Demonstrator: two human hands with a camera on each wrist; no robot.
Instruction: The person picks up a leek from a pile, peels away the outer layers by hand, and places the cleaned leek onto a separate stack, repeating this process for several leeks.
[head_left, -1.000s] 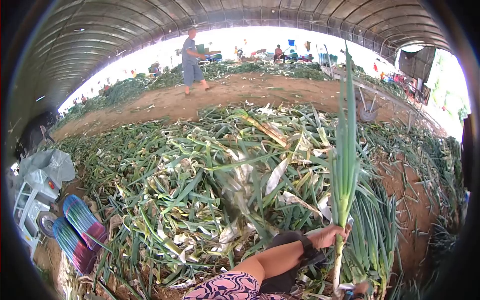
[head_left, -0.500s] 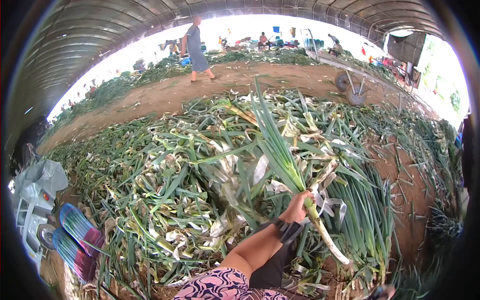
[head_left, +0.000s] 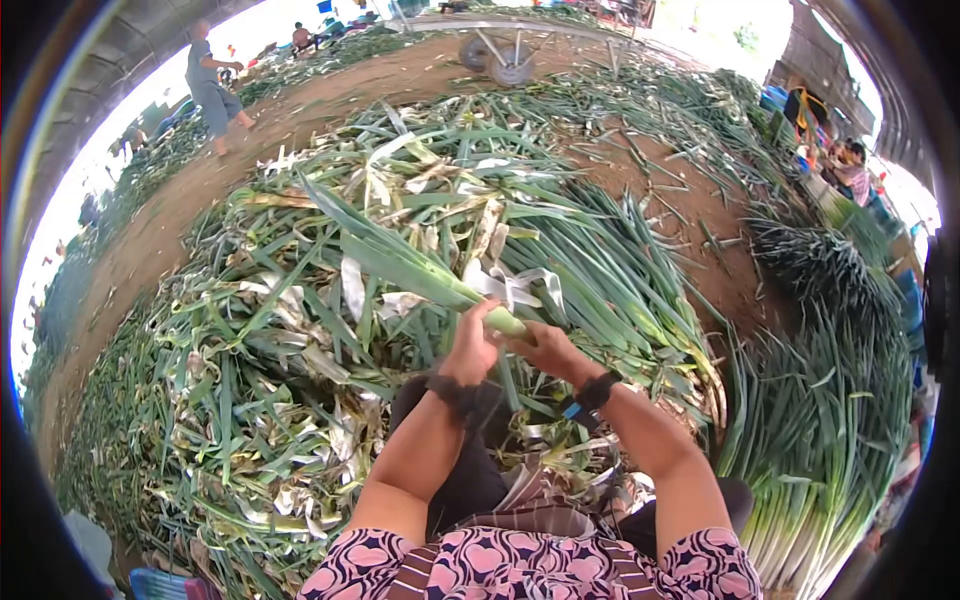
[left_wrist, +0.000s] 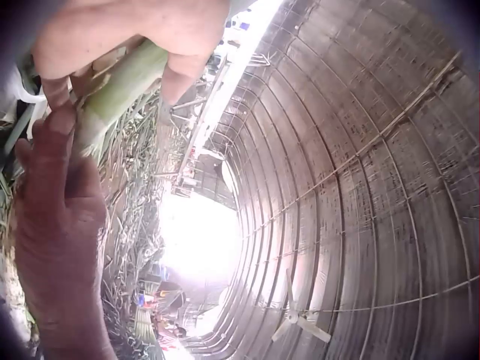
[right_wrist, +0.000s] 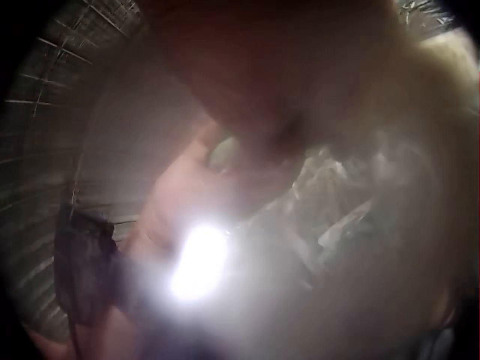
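Observation:
A long green onion (head_left: 400,255) slants across the front of me in the head view, its leaves pointing up and to the left. My left hand (head_left: 470,345) grips the pale green stalk. Close beside it, my right hand (head_left: 552,352) pinches the stalk lower down. In the left wrist view, the stalk (left_wrist: 124,86) runs between the left hand (left_wrist: 135,30) above and the right hand's fingers (left_wrist: 56,146) below. The right wrist view is hazy and shows little of the grip.
A heap of loose onion leaves and peelings (head_left: 250,400) spreads ahead and left. Whole green onions lie in a row (head_left: 610,270) to the right, with a larger stack (head_left: 820,430) beyond bare soil (head_left: 690,210). A wheeled cart (head_left: 510,60) and a walking person (head_left: 208,90) are farther off.
The head view has swung to the right and down. The left hand has brought the green onion in closer, and the right hand has come up to pinch its stalk.

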